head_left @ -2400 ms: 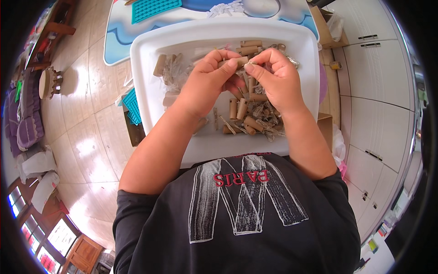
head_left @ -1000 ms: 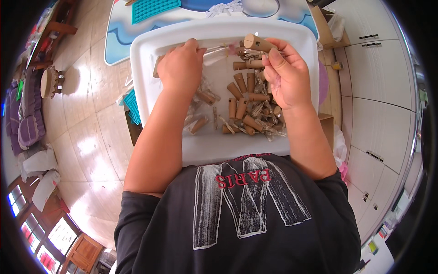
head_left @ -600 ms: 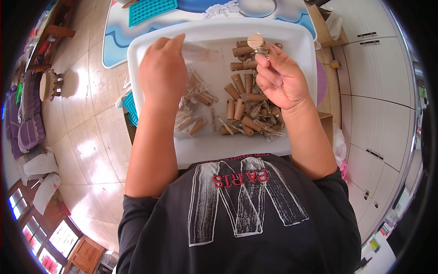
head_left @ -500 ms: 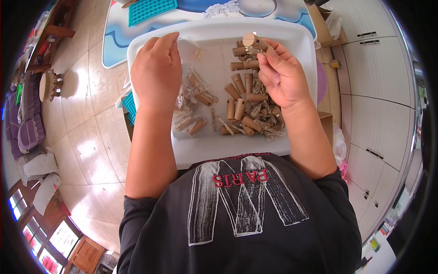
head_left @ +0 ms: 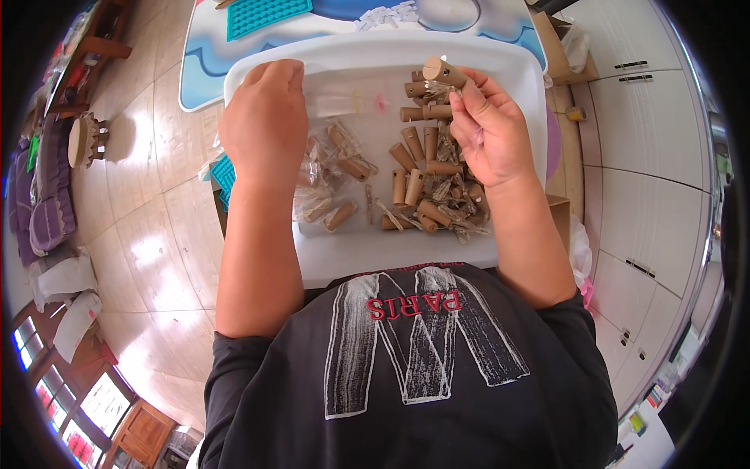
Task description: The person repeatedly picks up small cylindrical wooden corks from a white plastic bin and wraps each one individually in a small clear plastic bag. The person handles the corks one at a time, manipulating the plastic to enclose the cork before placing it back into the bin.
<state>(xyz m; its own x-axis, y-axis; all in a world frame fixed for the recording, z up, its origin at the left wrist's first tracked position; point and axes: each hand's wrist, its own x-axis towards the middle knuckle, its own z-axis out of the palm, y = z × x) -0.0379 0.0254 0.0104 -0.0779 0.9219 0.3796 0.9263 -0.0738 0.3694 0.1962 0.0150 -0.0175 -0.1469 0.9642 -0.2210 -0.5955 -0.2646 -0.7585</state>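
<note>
My right hand (head_left: 496,133) is closed on a cork-shaped string light (head_left: 444,72), a tan stopper with thin wire bunched under it, held over the tray's far right part. My left hand (head_left: 266,117), over the far left, has its fingers closed on the edge of a clear plastic bag (head_left: 336,103). The bag reaches rightward from the fingers; my hand's back hides the grip. Below my right hand lies a heap of loose cork string lights (head_left: 414,187) with coiled wires. Cork lights in clear bags (head_left: 332,176) lie in the tray's left half, beside my left forearm.
The white tray (head_left: 375,254) rests in front of my body. Beyond it, a patterned table (head_left: 328,27) bears a teal silicone mould (head_left: 269,16) and a pile of small white pieces (head_left: 387,14). Cardboard boxes (head_left: 558,215) and white cabinets (head_left: 648,117) stand to the right.
The clear bag now stretches farther right from my left hand and shows flatter, with a pinkish spot at its end. My right hand still holds the cork light in nearly the same place.
</note>
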